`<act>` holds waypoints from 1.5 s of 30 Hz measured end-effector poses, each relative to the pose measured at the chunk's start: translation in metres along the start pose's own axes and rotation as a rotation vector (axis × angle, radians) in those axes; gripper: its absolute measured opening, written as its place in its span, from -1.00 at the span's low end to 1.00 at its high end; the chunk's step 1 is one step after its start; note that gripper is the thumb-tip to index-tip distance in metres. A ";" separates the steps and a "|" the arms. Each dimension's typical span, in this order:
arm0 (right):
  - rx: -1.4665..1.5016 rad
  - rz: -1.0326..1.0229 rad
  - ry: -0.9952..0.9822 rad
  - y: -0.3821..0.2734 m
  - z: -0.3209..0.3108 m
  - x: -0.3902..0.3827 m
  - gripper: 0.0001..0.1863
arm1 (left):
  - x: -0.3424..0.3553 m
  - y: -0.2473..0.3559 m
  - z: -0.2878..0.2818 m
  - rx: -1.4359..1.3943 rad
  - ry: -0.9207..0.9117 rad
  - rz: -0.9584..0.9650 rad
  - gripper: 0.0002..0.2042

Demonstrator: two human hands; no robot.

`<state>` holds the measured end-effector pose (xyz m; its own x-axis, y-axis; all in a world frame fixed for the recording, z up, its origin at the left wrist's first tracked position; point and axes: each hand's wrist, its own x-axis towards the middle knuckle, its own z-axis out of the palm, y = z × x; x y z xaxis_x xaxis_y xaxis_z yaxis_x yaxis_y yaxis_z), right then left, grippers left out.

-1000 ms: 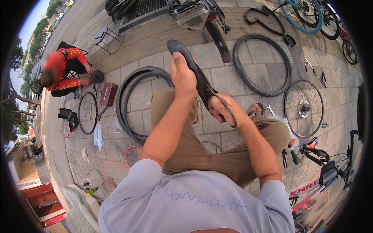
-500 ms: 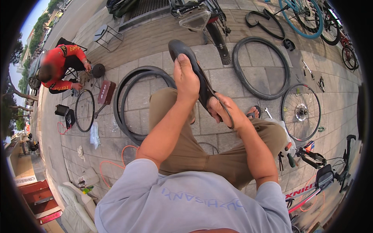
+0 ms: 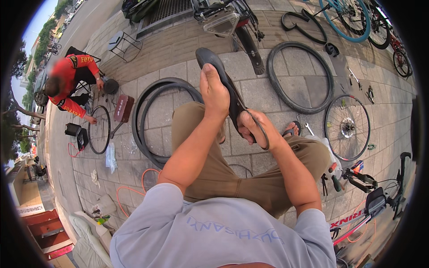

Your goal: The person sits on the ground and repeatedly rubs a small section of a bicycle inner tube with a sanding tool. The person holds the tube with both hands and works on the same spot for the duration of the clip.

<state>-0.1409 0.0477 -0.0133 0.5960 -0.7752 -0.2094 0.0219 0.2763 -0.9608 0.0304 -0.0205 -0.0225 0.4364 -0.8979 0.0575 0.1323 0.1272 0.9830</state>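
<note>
The black rubber tube (image 3: 235, 105) is in the air above the person's lap, slanting from upper left to lower right, its upper end broad and flattened. The left hand (image 3: 215, 94) grips the upper part, thumb laid along the near face; most of its fingers are hidden behind. The right hand (image 3: 253, 126) is closed round the lower part, and a narrow loop of the tube passes against the wrist.

Beyond, on the paving (image 3: 255, 91), a knobbly tyre (image 3: 271, 71) lies to the right and two nested tyres (image 3: 136, 117) to the left. A spoked wheel (image 3: 347, 127) lies farther right, with a spanner (image 3: 309, 129) near it. Far left, a seated co-worker (image 3: 68, 77) in red has one hand touching a wheel rim (image 3: 90, 136), beside a brown box (image 3: 123, 108).
</note>
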 end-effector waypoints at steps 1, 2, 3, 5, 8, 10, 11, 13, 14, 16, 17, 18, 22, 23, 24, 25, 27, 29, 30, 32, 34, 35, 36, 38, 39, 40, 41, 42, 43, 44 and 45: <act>0.006 0.004 0.006 -0.002 0.001 0.000 -0.30 | 0.000 0.000 0.000 -0.003 0.000 0.000 -0.48; 0.004 0.005 0.010 -0.004 0.002 -0.001 -0.30 | 0.000 0.002 0.000 -0.013 -0.002 -0.005 -0.49; 0.003 0.006 0.014 -0.006 0.003 -0.002 -0.30 | 0.000 0.001 0.000 -0.017 -0.006 0.004 -0.48; 0.004 0.012 0.018 -0.008 0.004 -0.002 -0.30 | 0.004 -0.002 -0.002 -0.021 -0.017 0.034 -0.46; 0.000 0.028 0.049 -0.006 0.005 -0.002 -0.31 | 0.004 -0.003 0.000 -0.052 0.000 0.061 -0.44; -0.022 0.036 0.109 -0.005 0.008 -0.002 -0.31 | 0.003 -0.001 0.001 -0.086 0.003 0.053 -0.44; -0.020 0.038 0.109 -0.003 0.007 -0.002 -0.32 | 0.002 0.001 0.001 -0.104 -0.006 0.042 -0.44; -0.016 0.035 0.109 0.001 0.005 -0.002 -0.32 | 0.002 0.012 -0.001 -0.196 -0.092 -0.056 -0.44; -0.029 0.029 0.115 0.000 0.004 -0.002 -0.32 | 0.003 0.023 -0.006 -0.267 -0.171 -0.146 -0.43; -0.053 0.019 0.124 0.000 0.002 -0.001 -0.33 | 0.008 0.041 -0.007 -0.387 -0.205 -0.263 -0.39; -0.090 0.010 0.116 0.003 0.002 -0.002 -0.33 | 0.015 0.045 -0.005 -0.432 -0.162 -0.299 -0.34; -0.127 0.001 0.109 0.005 0.000 -0.002 -0.33 | 0.018 0.047 -0.004 -0.477 -0.118 -0.334 -0.29; -0.171 -0.026 0.050 0.018 -0.002 -0.002 -0.30 | 0.014 0.043 -0.006 -0.411 -0.119 -0.225 -0.42; -0.155 -0.030 0.034 0.017 -0.002 -0.002 -0.29 | 0.014 0.039 -0.008 -0.380 -0.120 -0.211 -0.42; -0.139 -0.033 0.018 0.015 -0.001 -0.002 -0.27 | 0.015 0.032 -0.010 -0.349 -0.122 -0.197 -0.42; -0.126 -0.035 0.003 0.011 -0.001 -0.001 -0.26 | 0.015 0.028 -0.010 -0.321 -0.123 -0.183 -0.43; -0.172 -0.043 -0.013 0.010 -0.003 0.004 -0.23 | 0.014 0.021 -0.009 -0.287 -0.117 -0.167 -0.43; -0.202 -0.036 -0.016 0.011 -0.007 0.005 -0.22 | 0.009 0.017 -0.005 -0.259 -0.098 -0.137 -0.43; -0.207 -0.031 -0.012 0.012 -0.007 0.005 -0.22 | 0.009 0.016 -0.003 -0.243 -0.082 -0.110 -0.43; -0.206 -0.034 -0.028 0.012 -0.009 0.006 -0.22 | 0.008 0.014 -0.001 -0.211 -0.040 -0.070 -0.42; -0.189 -0.047 -0.056 0.011 -0.010 0.004 -0.23 | 0.008 0.010 0.002 -0.178 -0.001 -0.052 -0.42; -0.182 -0.050 -0.052 0.011 -0.011 0.004 -0.23 | 0.008 0.008 0.002 -0.180 -0.003 -0.064 -0.42; -0.175 -0.053 -0.047 0.012 -0.011 0.004 -0.23 | 0.009 0.006 0.002 -0.182 -0.005 -0.077 -0.42; -0.159 -0.041 -0.031 0.011 -0.010 0.003 -0.23 | 0.009 0.008 0.003 -0.185 -0.012 -0.105 -0.43; -0.151 -0.025 -0.022 0.010 -0.010 0.002 -0.24 | 0.007 0.010 0.003 -0.188 -0.014 -0.119 -0.43; -0.141 -0.011 -0.013 0.010 -0.009 0.001 -0.24 | 0.005 0.013 0.003 -0.189 -0.017 -0.132 -0.43; -0.138 0.002 -0.005 0.010 -0.009 0.001 -0.25 | 0.004 0.014 0.004 -0.189 -0.007 -0.124 -0.44; -0.136 0.016 0.002 0.010 -0.010 0.000 -0.25 | 0.003 0.015 0.005 -0.190 0.003 -0.116 -0.44; -0.133 0.028 0.009 0.010 -0.010 0.001 -0.26 | 0.003 0.017 0.006 -0.190 0.013 -0.107 -0.44; -0.126 0.028 0.014 0.009 -0.009 0.001 -0.26 | 0.002 0.018 0.006 -0.207 0.010 -0.117 -0.45; -0.118 0.029 0.018 0.007 -0.007 0.001 -0.26 | 0.002 0.018 0.005 -0.224 0.006 -0.127 -0.45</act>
<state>-0.1463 0.0450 -0.0215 0.5807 -0.7781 -0.2396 -0.0903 0.2309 -0.9688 0.0293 -0.0223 -0.0035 0.4091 -0.9101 -0.0658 0.3802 0.1045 0.9190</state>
